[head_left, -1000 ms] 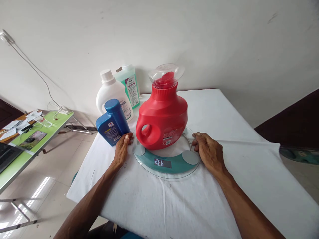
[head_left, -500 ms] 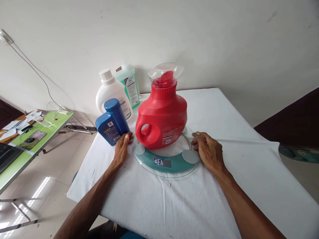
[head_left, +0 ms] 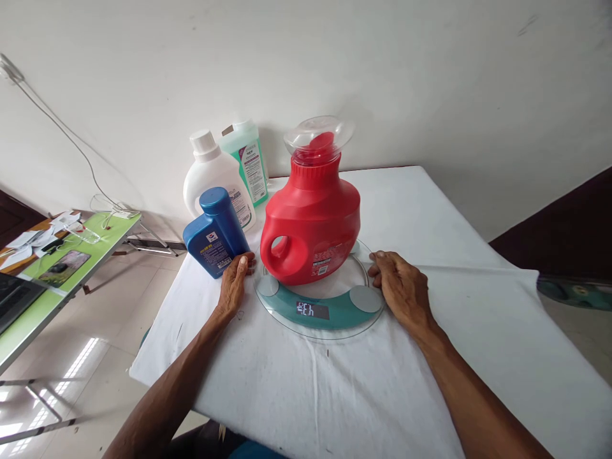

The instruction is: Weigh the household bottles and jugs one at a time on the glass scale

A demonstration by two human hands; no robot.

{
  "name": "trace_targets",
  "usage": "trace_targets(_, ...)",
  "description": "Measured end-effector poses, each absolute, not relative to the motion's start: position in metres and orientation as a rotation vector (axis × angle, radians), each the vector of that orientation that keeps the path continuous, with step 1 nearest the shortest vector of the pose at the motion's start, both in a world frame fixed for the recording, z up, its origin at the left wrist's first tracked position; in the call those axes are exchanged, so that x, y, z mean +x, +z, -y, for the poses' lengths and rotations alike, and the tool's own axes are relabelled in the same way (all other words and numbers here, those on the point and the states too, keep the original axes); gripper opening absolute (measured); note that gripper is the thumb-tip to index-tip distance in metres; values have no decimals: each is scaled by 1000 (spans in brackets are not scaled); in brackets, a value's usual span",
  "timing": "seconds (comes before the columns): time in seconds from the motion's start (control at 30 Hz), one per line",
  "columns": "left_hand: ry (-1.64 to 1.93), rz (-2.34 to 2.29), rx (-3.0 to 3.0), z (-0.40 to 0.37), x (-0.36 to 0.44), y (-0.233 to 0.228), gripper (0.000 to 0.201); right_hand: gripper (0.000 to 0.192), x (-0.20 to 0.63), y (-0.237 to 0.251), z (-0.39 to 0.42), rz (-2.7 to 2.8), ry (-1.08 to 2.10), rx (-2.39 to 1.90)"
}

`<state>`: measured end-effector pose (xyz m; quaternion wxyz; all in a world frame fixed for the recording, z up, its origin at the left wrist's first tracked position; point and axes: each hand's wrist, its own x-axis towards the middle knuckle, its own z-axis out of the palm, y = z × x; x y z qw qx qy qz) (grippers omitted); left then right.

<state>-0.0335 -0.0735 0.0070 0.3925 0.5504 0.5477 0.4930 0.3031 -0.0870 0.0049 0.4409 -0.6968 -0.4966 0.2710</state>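
Observation:
A red jug (head_left: 315, 210) with a side handle stands on a round glass scale (head_left: 310, 319), a clear plastic dish (head_left: 296, 136) capping its neck. The scale's lit display faces away from me and appears upside down. At the scale's left rim, my left hand (head_left: 234, 284) is closed on the edge, close to a blue bottle (head_left: 224, 217). My right hand (head_left: 401, 290) grips the opposite rim with curled fingers; its fingertips are partly hidden.
Behind the blue bottle stand a white bottle (head_left: 215, 169) and a green-liquid bottle (head_left: 253, 162), near the wall. A white cloth covers the table (head_left: 363, 395). Off to the left, a green table (head_left: 102, 245) bears a laptop (head_left: 19, 303), mouse and papers.
The view has shifted very slightly. Both hands stay at the scale's rims, and the jug and bottles keep their places.

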Motion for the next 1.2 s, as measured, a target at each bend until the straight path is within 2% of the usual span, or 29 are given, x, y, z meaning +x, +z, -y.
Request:
trace_targets(0.83,1236,-1436,1528,78,-32,7,70,50,304,4,87,1236,653,-1713)
trace_targets(1.2,1263,-1495,1690,93,-17,44,59,50,306,4,87,1248,657,-1654)
